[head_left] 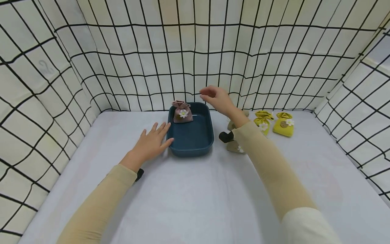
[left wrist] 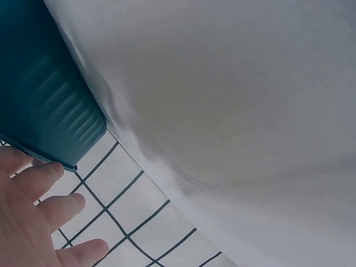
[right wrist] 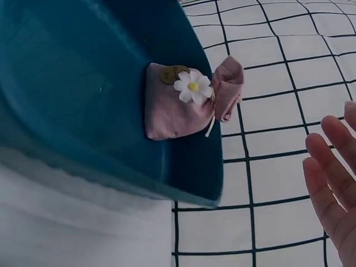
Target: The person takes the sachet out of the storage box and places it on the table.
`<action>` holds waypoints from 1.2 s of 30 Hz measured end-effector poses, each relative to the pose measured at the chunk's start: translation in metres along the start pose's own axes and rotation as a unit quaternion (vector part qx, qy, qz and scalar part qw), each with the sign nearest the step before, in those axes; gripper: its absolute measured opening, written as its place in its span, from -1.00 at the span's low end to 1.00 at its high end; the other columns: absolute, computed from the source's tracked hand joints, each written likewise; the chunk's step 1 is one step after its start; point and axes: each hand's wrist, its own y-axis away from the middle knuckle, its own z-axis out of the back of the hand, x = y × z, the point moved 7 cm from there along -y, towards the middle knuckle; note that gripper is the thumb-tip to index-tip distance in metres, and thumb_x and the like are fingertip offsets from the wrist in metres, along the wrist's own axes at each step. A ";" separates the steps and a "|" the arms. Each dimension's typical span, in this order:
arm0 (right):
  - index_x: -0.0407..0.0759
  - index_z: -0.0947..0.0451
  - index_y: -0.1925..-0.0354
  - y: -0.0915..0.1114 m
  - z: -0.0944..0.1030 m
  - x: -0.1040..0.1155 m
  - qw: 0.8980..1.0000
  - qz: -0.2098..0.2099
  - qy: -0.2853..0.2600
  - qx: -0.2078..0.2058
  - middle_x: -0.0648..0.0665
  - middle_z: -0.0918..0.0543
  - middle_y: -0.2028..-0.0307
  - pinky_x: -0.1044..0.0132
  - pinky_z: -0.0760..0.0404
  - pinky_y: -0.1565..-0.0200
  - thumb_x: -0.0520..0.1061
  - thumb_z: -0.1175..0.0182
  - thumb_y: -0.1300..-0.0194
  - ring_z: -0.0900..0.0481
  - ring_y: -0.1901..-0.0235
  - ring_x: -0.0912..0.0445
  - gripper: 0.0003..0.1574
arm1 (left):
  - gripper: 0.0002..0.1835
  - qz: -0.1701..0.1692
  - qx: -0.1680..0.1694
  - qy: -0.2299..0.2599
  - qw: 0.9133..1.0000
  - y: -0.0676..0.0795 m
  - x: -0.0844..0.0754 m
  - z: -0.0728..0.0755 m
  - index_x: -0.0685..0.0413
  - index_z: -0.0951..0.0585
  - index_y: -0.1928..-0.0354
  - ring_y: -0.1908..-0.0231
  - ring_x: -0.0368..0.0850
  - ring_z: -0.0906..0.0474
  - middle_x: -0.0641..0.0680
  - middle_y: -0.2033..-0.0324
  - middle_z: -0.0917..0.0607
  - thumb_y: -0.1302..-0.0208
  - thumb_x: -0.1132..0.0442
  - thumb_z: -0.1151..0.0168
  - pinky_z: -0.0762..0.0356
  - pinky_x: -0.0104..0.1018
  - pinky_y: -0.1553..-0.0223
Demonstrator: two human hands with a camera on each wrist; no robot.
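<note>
A dark teal plastic basin [head_left: 192, 135] stands on the white tabletop. Inside its far left corner leans a pink cloth pouch [head_left: 183, 114] with a gathered top and a white daisy, also plain in the right wrist view. My left hand [head_left: 151, 141] has its fingers spread, the fingertips right at the basin's left rim. Above the basin's far right corner, my right hand [head_left: 217, 99] is raised with relaxed, slightly bent fingers and nothing in it. In the right wrist view the right fingers [right wrist: 328, 178] are apart from the pouch.
Right of the basin lie two yellow pouches [head_left: 283, 127] with daisies. Beige pouches [head_left: 234, 147] sit nearer the basin, partly hidden by the right forearm and its black wrist camera [head_left: 226, 137]. A black wire grid [head_left: 195, 61] over white cloth encloses the table's back and sides.
</note>
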 end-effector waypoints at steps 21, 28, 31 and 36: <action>-0.33 -0.49 -0.32 -0.021 -0.059 -0.014 0.998 -0.054 -0.026 0.004 -0.30 -0.60 -0.21 0.03 -0.51 -0.23 -0.14 -0.16 -0.56 -0.54 -0.23 -0.16 -0.52 | -0.19 0.007 -0.012 -0.008 1.000 0.009 0.001 0.004 0.00 0.00 -0.66 -0.58 0.23 0.15 0.16 -0.59 -0.07 -0.59 -0.24 0.11 0.13 0.45 -0.41; -0.32 -0.41 -0.39 -0.026 -0.075 -0.024 0.996 -0.083 0.008 0.036 -0.31 -0.52 -0.32 0.01 -0.39 -0.34 -0.10 -0.16 -0.56 -0.41 -0.36 -0.15 -0.44 | -0.19 0.005 -0.011 -0.010 1.000 0.008 0.001 0.001 -0.01 0.02 -0.66 -0.58 0.22 0.15 0.15 -0.60 -0.07 -0.59 -0.26 0.14 0.11 0.45 -0.41; -0.30 -0.32 -0.47 -0.028 -0.084 -0.027 0.993 -0.097 0.016 0.068 -0.31 -0.42 -0.41 0.00 -0.35 -0.37 -0.08 -0.16 -0.56 -0.34 -0.41 -0.15 -0.35 | -0.19 0.006 -0.013 -0.011 1.000 0.010 0.003 0.002 -0.02 0.02 -0.66 -0.58 0.22 0.15 0.14 -0.60 -0.07 -0.60 -0.26 0.14 0.11 0.45 -0.41; -0.28 -0.20 -0.54 -0.028 -0.096 -0.034 0.987 -0.107 0.016 0.116 -0.34 -0.32 -0.46 -0.03 -0.28 -0.42 -0.06 -0.20 -0.52 -0.27 -0.46 -0.16 -0.22 | -0.19 0.005 -0.014 -0.014 1.000 0.013 0.002 0.002 -0.03 0.01 -0.66 -0.58 0.20 0.15 0.13 -0.60 -0.07 -0.59 -0.27 0.15 0.10 0.43 -0.42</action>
